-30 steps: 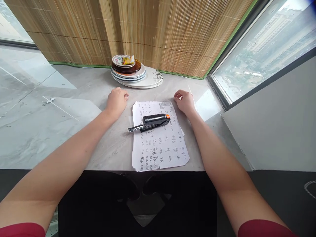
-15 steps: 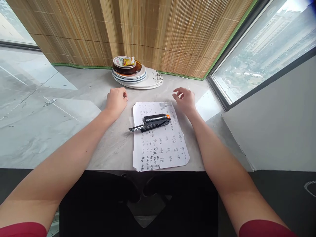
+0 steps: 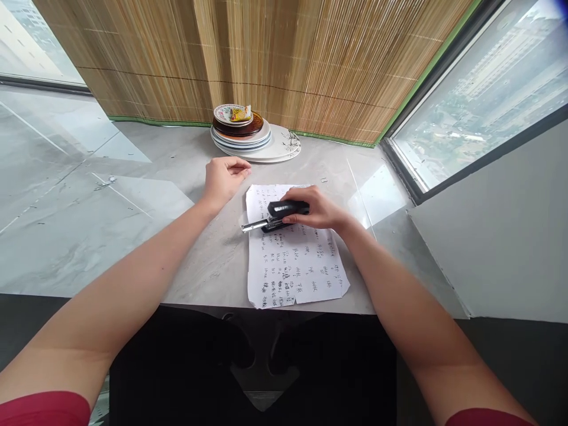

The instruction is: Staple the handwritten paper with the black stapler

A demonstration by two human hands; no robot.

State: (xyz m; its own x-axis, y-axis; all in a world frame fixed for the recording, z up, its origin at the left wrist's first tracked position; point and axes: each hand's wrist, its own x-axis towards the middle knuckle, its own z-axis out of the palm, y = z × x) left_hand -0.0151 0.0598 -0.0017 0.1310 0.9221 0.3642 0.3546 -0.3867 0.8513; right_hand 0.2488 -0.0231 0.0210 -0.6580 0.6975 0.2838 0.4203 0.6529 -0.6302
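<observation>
A black stapler (image 3: 276, 216) lies across handwritten paper (image 3: 306, 269), its silver staple tray (image 3: 254, 225) sticking out to the left past the paper's edge. My right hand (image 3: 315, 207) is wrapped round the stapler's rear end, thumb on the near side and fingers over the far side. Left of the paper's top corner, my left hand (image 3: 226, 177) hovers close to the tabletop with thumb and fingertips pinched together. Whatever is between those fingertips is too small to make out. A small staple piece (image 3: 323, 180) lies on the table beyond my right hand.
Stacked plates (image 3: 242, 141) stand at the back, topped by a small yellow packet (image 3: 240, 113). Behind them hangs a bamboo blind (image 3: 266, 59). A little pile of staples (image 3: 106, 182) lies on the grey tabletop (image 3: 195, 266) at left. A window and white wall (image 3: 497, 236) border the right.
My right hand has moved left and toward me and closed on the stapler. The left hand has turned slightly, its pinched fingertips now pointing right. The view has shifted a little.
</observation>
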